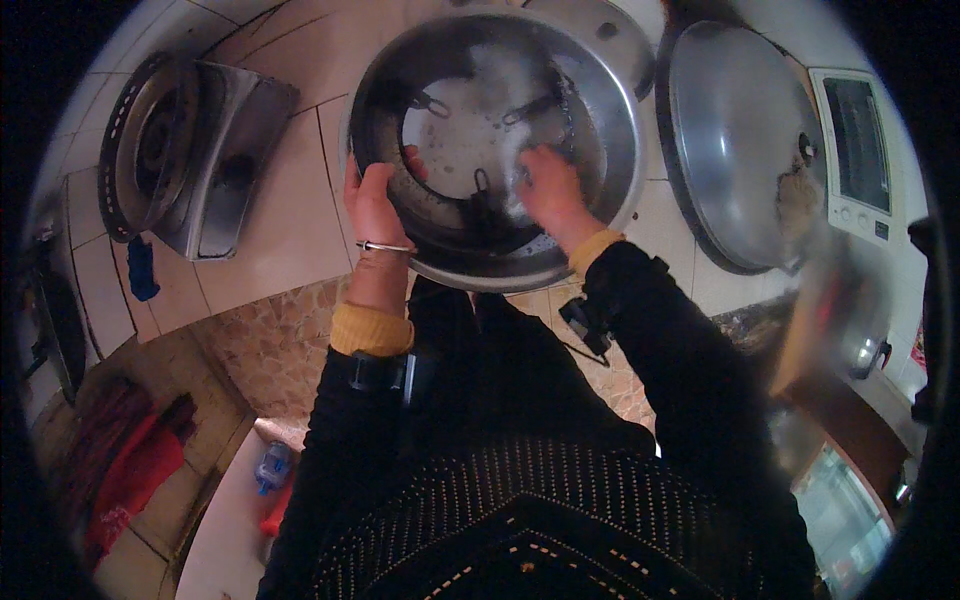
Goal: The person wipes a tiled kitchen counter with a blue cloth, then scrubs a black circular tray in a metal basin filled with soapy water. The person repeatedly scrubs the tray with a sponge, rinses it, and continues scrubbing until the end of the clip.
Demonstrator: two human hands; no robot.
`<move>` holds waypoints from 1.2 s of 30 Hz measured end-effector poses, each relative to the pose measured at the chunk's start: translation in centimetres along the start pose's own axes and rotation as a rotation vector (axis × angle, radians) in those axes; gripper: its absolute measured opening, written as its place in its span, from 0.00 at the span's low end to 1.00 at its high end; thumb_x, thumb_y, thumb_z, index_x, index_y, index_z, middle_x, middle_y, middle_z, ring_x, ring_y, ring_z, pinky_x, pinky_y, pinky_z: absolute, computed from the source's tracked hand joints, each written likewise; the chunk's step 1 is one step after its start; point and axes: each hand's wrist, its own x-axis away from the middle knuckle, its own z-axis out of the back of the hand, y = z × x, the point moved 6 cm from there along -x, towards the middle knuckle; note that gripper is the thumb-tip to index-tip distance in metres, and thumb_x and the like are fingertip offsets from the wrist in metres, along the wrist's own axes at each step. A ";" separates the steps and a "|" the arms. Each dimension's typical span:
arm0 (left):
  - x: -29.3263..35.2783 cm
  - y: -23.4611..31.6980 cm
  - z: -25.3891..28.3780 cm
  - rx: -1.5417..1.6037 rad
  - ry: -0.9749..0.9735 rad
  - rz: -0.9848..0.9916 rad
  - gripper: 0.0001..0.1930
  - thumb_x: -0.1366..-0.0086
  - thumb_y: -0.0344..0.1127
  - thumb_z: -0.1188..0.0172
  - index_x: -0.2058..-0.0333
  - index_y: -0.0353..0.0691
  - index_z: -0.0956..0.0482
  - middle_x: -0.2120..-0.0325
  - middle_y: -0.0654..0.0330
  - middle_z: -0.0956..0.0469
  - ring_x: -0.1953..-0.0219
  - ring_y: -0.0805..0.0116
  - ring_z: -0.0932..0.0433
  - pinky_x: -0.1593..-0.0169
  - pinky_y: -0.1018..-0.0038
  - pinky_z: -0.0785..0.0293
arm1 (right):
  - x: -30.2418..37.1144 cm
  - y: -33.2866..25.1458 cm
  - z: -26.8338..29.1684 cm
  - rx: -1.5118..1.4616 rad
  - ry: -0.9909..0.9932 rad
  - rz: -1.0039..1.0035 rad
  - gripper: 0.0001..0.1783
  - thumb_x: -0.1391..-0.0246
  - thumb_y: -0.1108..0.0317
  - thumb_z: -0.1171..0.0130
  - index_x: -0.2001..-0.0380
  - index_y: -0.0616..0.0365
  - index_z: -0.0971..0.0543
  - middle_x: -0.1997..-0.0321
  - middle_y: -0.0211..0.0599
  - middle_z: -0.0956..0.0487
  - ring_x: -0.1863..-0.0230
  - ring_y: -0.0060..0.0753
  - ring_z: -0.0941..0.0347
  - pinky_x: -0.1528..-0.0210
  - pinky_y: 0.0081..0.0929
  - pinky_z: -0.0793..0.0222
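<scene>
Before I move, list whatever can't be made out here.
All in the head view:
- Bare right hand: blur hides whether its fingertips hold anything.
- Large round silver metal basin: its own walls hide its underside.
- Round grey metal object: partly behind the basin, cut off by the top edge.
- Red object below the blue plastic bottle: black sleeve partly covers it.

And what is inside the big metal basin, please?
Inside the big metal basin, I see three dark, loop-like shapes and the right hand. Whatever is directly under that hand is covered, so I cannot tell.
</scene>
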 end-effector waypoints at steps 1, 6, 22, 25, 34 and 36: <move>-0.1 0.0 -0.2 0.017 -0.030 0.009 0.20 0.44 0.27 0.52 0.52 0.35 0.27 0.68 0.52 0.19 0.72 0.62 0.22 0.65 0.68 0.23 | 1.2 -0.8 -0.5 -0.114 -0.007 0.048 0.16 0.58 0.69 0.37 0.61 0.55 0.21 0.56 0.45 0.24 0.55 0.54 0.26 0.52 0.48 0.30; -0.4 -0.1 0.2 0.014 -0.052 0.014 0.19 0.43 0.27 0.52 0.51 0.34 0.27 0.68 0.52 0.19 0.72 0.62 0.22 0.65 0.68 0.23 | 3.4 -2.1 -1.2 -0.404 -0.145 0.162 0.15 0.55 0.68 0.36 0.62 0.58 0.22 0.60 0.49 0.22 0.56 0.54 0.25 0.53 0.46 0.29; -0.7 -0.3 0.0 0.053 -0.119 -0.042 0.20 0.44 0.26 0.52 0.51 0.34 0.28 0.68 0.51 0.20 0.72 0.61 0.22 0.65 0.67 0.23 | 2.6 -2.6 -1.0 -0.100 -0.043 0.085 0.13 0.53 0.69 0.40 0.62 0.57 0.24 0.57 0.46 0.22 0.53 0.55 0.26 0.53 0.49 0.30; -1.2 -0.9 0.5 0.060 -0.121 0.017 0.20 0.44 0.26 0.52 0.52 0.33 0.28 0.68 0.51 0.20 0.72 0.61 0.22 0.65 0.67 0.23 | 3.0 -2.9 -1.2 -0.217 -0.120 0.100 0.13 0.52 0.69 0.42 0.61 0.58 0.23 0.58 0.46 0.21 0.53 0.55 0.26 0.53 0.48 0.29; -1.5 -1.5 1.4 0.076 -0.138 0.090 0.20 0.44 0.25 0.53 0.52 0.32 0.28 0.67 0.50 0.20 0.71 0.60 0.21 0.63 0.67 0.22 | -3.1 -0.1 3.5 0.493 0.103 0.437 0.12 0.54 0.72 0.42 0.63 0.53 0.21 0.60 0.39 0.22 0.53 0.45 0.27 0.51 0.42 0.33; -1.0 -1.2 1.0 0.091 -0.107 0.088 0.20 0.44 0.25 0.53 0.51 0.33 0.28 0.67 0.50 0.20 0.71 0.60 0.21 0.63 0.66 0.22 | -3.5 0.5 3.8 0.465 0.065 0.368 0.12 0.54 0.72 0.42 0.63 0.52 0.20 0.59 0.36 0.22 0.51 0.43 0.28 0.51 0.40 0.34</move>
